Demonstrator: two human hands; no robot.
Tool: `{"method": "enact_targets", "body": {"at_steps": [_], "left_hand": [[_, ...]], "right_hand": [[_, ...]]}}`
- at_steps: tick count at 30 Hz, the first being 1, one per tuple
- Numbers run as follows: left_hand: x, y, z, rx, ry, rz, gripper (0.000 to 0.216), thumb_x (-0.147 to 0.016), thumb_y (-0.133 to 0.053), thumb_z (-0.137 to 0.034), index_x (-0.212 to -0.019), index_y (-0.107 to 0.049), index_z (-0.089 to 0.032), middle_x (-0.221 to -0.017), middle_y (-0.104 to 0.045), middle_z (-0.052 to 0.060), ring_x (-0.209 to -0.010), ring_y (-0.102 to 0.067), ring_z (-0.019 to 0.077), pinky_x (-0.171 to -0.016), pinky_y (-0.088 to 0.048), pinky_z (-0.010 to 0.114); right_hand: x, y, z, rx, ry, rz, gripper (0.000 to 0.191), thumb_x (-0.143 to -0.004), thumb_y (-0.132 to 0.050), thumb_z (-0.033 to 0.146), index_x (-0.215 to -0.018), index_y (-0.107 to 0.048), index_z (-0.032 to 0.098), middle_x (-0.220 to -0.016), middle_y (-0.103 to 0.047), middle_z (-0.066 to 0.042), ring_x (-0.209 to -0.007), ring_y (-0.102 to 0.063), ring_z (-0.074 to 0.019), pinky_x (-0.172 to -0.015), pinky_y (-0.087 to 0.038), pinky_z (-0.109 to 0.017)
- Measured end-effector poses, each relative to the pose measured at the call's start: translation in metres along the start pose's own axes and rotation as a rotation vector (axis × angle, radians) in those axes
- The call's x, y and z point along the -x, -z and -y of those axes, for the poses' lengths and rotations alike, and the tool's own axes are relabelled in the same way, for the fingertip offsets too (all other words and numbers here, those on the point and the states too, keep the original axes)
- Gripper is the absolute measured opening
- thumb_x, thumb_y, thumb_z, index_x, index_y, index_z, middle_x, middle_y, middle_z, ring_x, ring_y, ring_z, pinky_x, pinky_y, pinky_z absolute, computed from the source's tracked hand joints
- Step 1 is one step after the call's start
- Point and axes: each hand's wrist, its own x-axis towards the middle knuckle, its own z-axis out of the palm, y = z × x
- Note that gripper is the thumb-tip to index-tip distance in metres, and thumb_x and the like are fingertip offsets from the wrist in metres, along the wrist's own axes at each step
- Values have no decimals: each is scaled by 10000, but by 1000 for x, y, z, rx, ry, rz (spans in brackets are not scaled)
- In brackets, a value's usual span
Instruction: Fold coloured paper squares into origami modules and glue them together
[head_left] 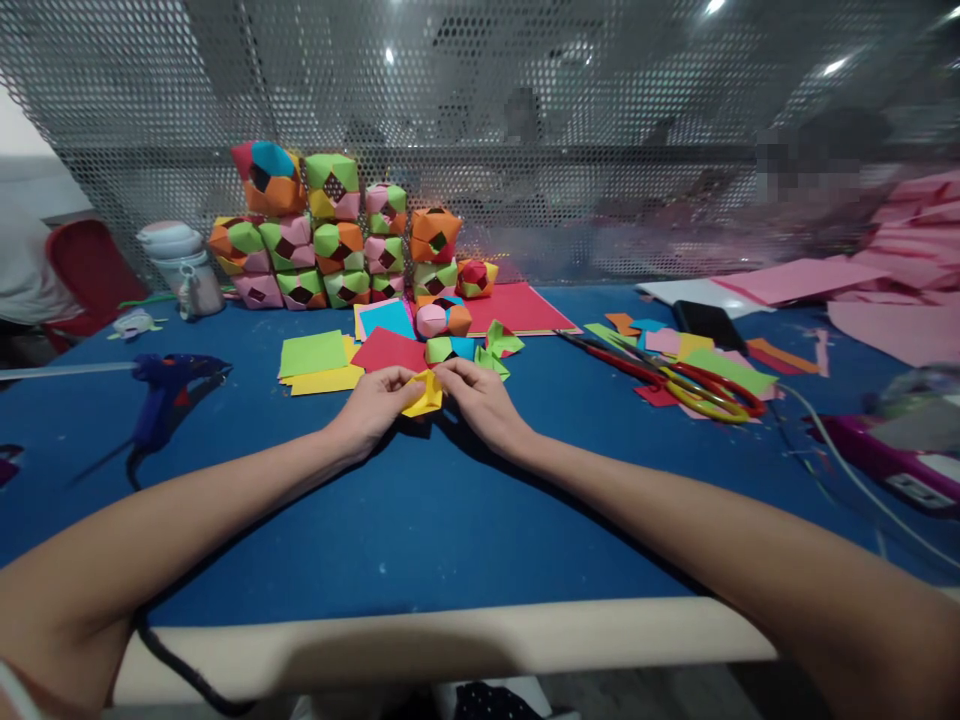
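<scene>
Both my hands meet at the middle of the blue table [420,520]. My left hand [373,402] and my right hand [480,398] pinch a small folded yellow paper piece [425,394] between their fingertips, just above the tabletop. Right behind them lie a red paper square [387,350], folded green pieces [496,350] and a partly built paper unit [448,348]. A pink and orange paper ball [442,318] sits a little farther back.
Several stacked multicoloured paper cubes [330,235] stand against a perforated metal screen. Green and yellow sheets [315,362] lie at left, a blue glue gun [169,392] farther left, a jar [184,268] behind it. Red scissors [675,380] and paper scraps lie at right, pink sheets [825,275] beyond.
</scene>
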Motion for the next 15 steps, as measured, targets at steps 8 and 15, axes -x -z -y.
{"method": "enact_targets", "body": {"at_steps": [8, 15], "left_hand": [[-1, 0, 4, 47, 20, 50, 138, -744, -620, -256, -751, -577, -125, -643, -598, 16, -540, -557, 98, -550, -417, 239], [1, 0, 1, -17, 3, 31, 118, -742, -619, -235, -725, -577, -126, -650, -581, 7, -555, -525, 88, -542, -387, 229]], "right_hand": [[0, -3, -4, -26, -11, -6, 167, -799, -508, 310, -764, -591, 169, -658, -554, 17, -563, -471, -100, -532, -386, -238], [0, -2, -3, -44, -13, 23, 193, -791, -535, 348, -788, -599, 167, -695, -579, 7, -615, -508, -112, -581, -422, -245]]}}
